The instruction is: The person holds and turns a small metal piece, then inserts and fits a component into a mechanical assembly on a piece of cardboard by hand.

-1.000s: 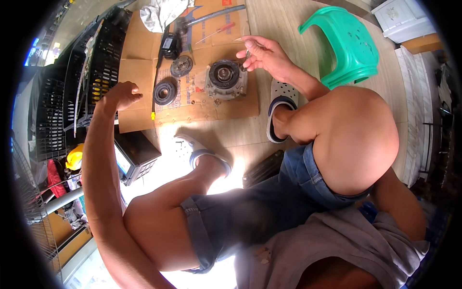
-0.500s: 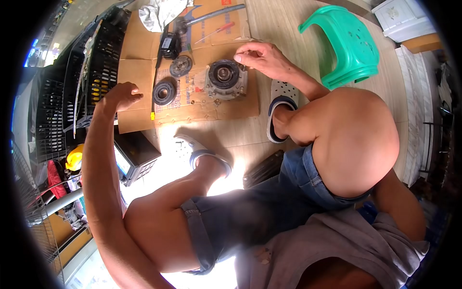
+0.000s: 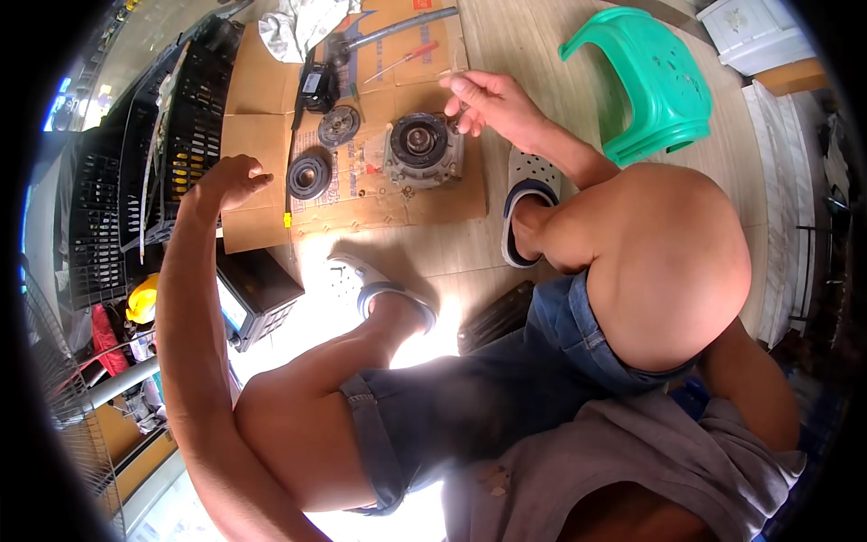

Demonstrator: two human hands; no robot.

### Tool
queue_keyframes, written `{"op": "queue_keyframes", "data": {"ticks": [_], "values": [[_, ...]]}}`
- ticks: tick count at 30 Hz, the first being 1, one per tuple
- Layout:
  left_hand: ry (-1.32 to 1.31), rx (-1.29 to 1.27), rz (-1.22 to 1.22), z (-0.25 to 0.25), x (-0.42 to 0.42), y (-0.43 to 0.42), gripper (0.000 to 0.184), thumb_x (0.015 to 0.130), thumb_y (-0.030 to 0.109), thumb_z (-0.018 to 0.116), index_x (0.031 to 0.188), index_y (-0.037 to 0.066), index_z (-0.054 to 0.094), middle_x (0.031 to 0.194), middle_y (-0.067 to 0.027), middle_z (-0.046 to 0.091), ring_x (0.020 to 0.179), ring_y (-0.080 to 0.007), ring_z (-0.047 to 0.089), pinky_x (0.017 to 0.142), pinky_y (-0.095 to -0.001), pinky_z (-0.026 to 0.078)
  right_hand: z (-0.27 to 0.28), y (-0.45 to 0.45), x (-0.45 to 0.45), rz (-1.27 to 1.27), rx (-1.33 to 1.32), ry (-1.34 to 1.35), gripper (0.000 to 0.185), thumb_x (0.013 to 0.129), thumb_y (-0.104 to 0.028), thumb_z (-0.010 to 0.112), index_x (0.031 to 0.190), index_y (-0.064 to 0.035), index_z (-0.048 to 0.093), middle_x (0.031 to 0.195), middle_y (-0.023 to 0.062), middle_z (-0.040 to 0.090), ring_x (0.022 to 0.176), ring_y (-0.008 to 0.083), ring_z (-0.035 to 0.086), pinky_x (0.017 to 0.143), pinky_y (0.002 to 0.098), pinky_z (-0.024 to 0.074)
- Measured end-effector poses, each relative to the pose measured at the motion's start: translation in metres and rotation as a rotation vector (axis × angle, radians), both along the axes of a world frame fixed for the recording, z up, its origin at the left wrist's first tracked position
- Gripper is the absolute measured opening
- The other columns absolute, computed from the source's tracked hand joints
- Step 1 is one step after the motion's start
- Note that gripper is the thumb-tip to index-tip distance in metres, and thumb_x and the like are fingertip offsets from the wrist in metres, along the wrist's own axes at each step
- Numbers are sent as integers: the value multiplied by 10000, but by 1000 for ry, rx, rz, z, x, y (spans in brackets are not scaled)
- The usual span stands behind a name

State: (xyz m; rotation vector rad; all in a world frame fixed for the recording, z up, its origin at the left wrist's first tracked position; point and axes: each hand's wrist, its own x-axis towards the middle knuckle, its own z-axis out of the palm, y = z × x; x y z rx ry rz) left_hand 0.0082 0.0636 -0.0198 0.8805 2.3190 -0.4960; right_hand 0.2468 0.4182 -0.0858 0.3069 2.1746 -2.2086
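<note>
Metal housing [image 3: 422,152] sits flat on the cardboard [image 3: 384,210], round opening facing up, centre axis roughly upright. Right hand [image 3: 498,105] is partly curled just beside it, can't tell if it's pinching anything; left hand [image 3: 229,182] hangs loosely half-open near the black ring [image 3: 297,181].

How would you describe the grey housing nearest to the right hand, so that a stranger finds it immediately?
Find the cardboard on the floor. Near its right edge, just left of the right hand, sits the housing. Its squarish grey body under a dark ring sets it apart from the two smaller, round discs to its left.
</note>
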Motion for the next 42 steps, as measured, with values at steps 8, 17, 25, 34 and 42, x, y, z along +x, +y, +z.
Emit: {"op": "queue_keyframes", "data": {"ticks": [8,17,25,34,42], "values": [[4,0,2,-1,0,1,537,951,457,580,1254,15,623,1282,-205,616,1198,-340,589,1029,-391,462,7,-1,1,88,632,145,341,1029,-304,533,1154,-12,657,945,38,667,751,115,611,668,274,524],[7,14,-3,-2,-1,2,519,946,431,600,1247,9,625,1269,-203,625,1182,-344,600,1020,-391,470,-3,-2,1,-65,-80,87,429,1043,-360,489,1265,-1,566,1021,101,678,769,122,633,697,266,539],[11,-2,-26,-3,-1,3,518,947,431,595,1252,14,622,1280,-206,614,1187,-352,591,1020,-400,468,12,-3,2,61,432,61,387,1047,-365,479,1245,-56,602,909,54,647,709,105,599,610,250,491],[6,6,-32,-2,-1,5,519,943,431,600,1251,14,622,1281,-209,613,1186,-357,590,1021,-403,466,-11,2,-1,-35,94,163,415,1031,-360,514,1270,-24,567,986,95,670,750,123,619,684,280,546],[1,3,-12,-5,-4,4,511,946,417,601,1248,6,622,1276,-212,616,1198,-349,586,1025,-399,464,-1,6,1,-25,109,-7,468,1017,-384,543,1297,-8,528,939,88,663,695,112,614,626,256,516]]}}
